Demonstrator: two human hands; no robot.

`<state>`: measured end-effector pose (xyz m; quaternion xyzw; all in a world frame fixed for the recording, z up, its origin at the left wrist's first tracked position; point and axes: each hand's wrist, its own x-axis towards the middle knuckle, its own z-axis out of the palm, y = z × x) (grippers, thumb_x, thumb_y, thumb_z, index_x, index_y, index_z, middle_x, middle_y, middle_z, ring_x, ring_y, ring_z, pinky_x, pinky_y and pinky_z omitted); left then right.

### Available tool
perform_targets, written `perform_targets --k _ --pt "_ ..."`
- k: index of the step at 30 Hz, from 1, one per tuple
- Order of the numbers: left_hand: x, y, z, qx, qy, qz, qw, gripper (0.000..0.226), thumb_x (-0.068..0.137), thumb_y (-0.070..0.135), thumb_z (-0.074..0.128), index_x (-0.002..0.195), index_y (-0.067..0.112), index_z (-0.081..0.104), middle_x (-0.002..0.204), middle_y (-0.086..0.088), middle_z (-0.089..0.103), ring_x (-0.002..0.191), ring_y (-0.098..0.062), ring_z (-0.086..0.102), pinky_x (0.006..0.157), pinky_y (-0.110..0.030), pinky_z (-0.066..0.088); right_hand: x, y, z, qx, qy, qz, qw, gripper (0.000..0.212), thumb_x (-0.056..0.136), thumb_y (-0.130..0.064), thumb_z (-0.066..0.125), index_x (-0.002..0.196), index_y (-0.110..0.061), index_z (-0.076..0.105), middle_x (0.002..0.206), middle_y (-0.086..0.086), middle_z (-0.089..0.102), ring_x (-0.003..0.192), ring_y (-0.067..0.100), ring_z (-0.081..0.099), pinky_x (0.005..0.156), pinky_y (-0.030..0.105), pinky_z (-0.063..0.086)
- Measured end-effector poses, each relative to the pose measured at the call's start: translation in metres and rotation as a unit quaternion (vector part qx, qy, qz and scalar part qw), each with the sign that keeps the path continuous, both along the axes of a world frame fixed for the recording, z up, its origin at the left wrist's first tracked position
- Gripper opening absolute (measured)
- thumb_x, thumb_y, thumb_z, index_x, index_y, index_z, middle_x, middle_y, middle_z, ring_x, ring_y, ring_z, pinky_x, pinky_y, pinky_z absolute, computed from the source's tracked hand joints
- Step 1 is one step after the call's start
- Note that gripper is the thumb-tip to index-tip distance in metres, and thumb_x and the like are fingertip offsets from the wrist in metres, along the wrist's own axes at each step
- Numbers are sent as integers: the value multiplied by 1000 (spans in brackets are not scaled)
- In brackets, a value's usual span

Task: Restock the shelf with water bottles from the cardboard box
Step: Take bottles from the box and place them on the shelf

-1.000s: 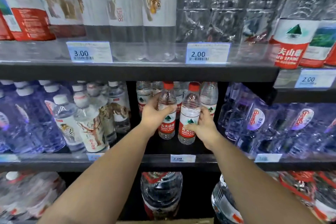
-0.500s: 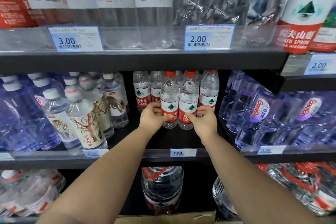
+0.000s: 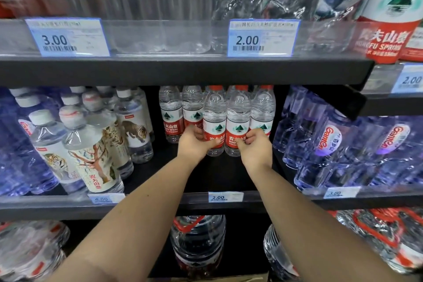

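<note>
Two clear water bottles with red caps and red-and-white labels stand side by side on the black middle shelf (image 3: 219,178). My left hand (image 3: 194,144) grips the left bottle (image 3: 214,117) low on its label. My right hand (image 3: 254,146) grips the right bottle (image 3: 238,117) the same way. Both bottles touch the row of same-brand bottles (image 3: 171,114) behind them. A sliver of the cardboard box (image 3: 229,279) shows at the bottom edge.
Tiger-label bottles (image 3: 96,144) crowd the shelf's left side and blue-tinted bottles (image 3: 325,142) its right. The upper shelf edge (image 3: 183,71) hangs low over the caps. Large bottles (image 3: 198,242) fill the shelf below. Bare shelf lies in front of the two held bottles.
Both hands have pushed the two bottles deeper into the shelf, from tilted near the front to upright against the back row. The camera has moved closer.
</note>
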<state>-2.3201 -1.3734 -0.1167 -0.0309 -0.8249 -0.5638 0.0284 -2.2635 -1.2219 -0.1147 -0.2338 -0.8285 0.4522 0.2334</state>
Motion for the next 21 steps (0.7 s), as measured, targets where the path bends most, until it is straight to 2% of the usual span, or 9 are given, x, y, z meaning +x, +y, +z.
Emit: perform_targets --k 6,10,13,16,19,21 --pt "7 -7 9 -22 1 -21 1000 60 68 20 87 117 10 54 99 -3 63 89 -15 62 73 -21 46 13 -6 7 37 -13 11 999 21 84 -29 70 95 -17 56 76 -3 60 73 17 61 66 34 52" --pt "32 -17 29 -50 30 -46 997 42 74 13 81 110 13 58 95 -1 61 89 -15 60 78 -23 47 37 -11 22 91 -25 73 993 18 85 -25 68 97 -17 57 73 -4 56 71 19 59 68 34 50" --pt "60 -30 52 -131 80 -82 985 25 78 12 74 96 21 60 98 -1 63 89 -15 61 82 -26 49 61 -18 46 150 -42 130 979 22 83 -22 68 100 -16 58 88 -2 58 79 19 59 72 33 50" --pt "100 -49 73 -250 149 -94 952 15 80 18 67 91 27 61 107 -2 63 102 -19 59 90 -39 51 95 -27 70 260 -85 199 941 27 82 -21 69 106 -13 60 103 3 56 98 23 55 82 33 47" --pt "154 -67 79 -428 184 -95 880 25 84 26 59 109 24 61 114 -3 58 114 -27 49 92 -41 43 137 -42 73 350 -124 232 899 33 81 -30 71 107 -15 58 111 6 57 109 28 51 86 35 43" --pt "194 -77 69 -492 194 -98 843 30 85 28 56 114 25 59 114 -3 56 113 -29 47 89 -42 38 168 -56 60 381 -136 251 880 33 81 -33 69 108 -18 57 113 6 57 111 29 50 86 37 42"
